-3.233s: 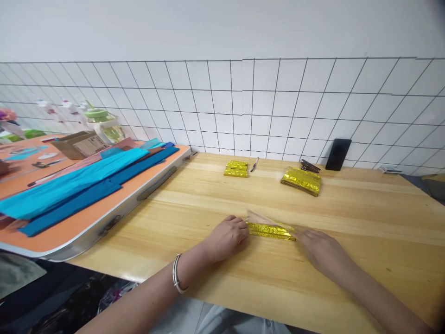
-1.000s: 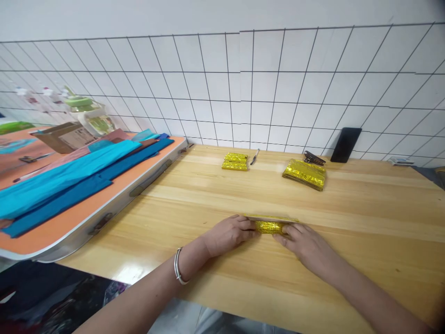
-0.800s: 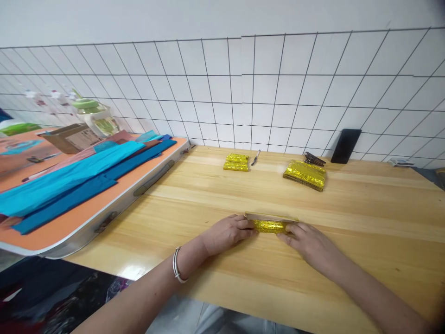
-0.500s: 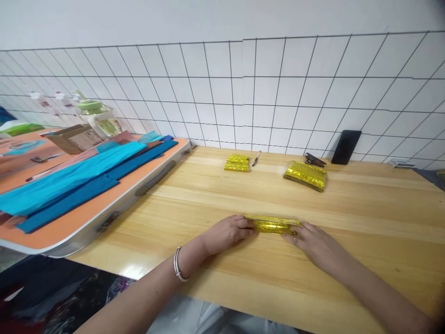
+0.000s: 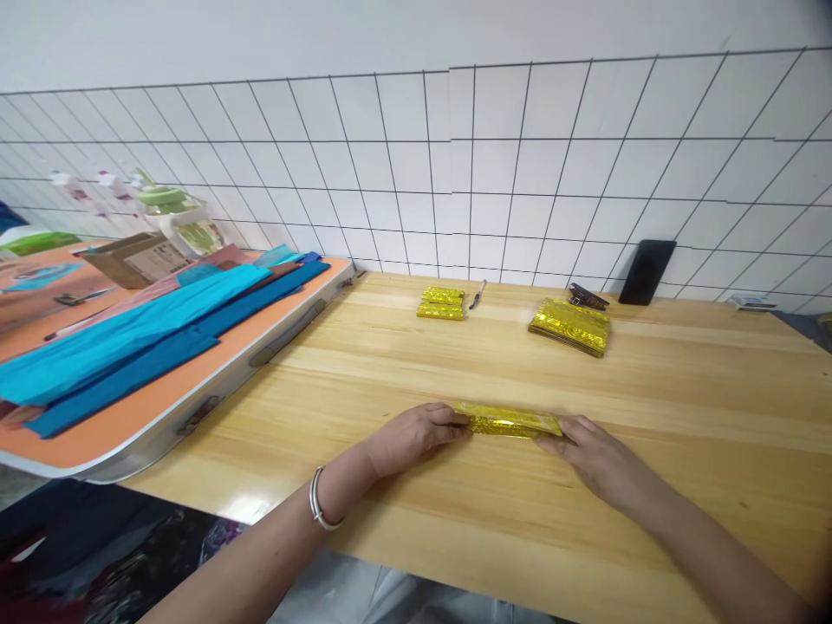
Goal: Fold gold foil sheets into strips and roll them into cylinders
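Observation:
A sheet of shiny gold foil paper [image 5: 510,422], folded lengthwise into a narrow strip, lies on the wooden table in front of me. My left hand [image 5: 425,436] pinches its left end, fingers on top. At the right end my right hand [image 5: 588,446] grips it, thumb toward me and fingers behind. Farther back lies a small folded gold piece [image 5: 440,304]. To its right a thicker stack of gold foil paper [image 5: 570,328] rests flat on the table.
Between the gold piles lies a pen [image 5: 477,295]. Behind the stack are a black clip [image 5: 588,297] and a phone [image 5: 647,273] leaning on the tiled wall. On the left, an orange folding table [image 5: 188,368] bears blue paper strips [image 5: 149,325] and a cardboard box [image 5: 136,260].
The upper flap of the gold foil paper has come down toward me, closing the gap in the fold. My left hand has shifted slightly left. Both hands keep hold of the ends.

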A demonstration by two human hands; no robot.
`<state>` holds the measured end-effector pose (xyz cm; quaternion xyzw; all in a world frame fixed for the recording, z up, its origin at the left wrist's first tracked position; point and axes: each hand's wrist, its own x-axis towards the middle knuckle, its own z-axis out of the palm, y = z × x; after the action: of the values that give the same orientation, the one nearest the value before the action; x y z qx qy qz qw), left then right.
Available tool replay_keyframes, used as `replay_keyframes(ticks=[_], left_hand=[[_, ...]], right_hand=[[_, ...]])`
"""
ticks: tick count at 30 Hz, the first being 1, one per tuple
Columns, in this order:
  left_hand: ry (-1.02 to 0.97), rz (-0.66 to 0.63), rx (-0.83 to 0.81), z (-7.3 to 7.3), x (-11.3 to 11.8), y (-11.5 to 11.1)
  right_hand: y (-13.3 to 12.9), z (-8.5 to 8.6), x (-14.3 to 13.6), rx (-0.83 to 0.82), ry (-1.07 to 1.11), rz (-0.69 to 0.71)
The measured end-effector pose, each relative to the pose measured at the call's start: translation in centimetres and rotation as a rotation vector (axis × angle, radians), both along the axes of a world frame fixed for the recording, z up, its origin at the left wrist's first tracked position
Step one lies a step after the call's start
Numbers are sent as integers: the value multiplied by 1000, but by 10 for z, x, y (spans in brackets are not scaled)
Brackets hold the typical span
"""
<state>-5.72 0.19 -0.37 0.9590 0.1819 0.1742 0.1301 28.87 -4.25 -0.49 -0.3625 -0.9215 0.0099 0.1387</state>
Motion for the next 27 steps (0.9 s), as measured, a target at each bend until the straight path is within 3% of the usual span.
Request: replay_keyframes(ticks=[19, 27], left_hand=[[-42, 43, -145, -2, -19, 0], [-98, 17, -200, 3, -20, 1]], right_hand=[[6, 2, 10, -125, 78, 60], [6, 8, 8, -187, 101, 51]])
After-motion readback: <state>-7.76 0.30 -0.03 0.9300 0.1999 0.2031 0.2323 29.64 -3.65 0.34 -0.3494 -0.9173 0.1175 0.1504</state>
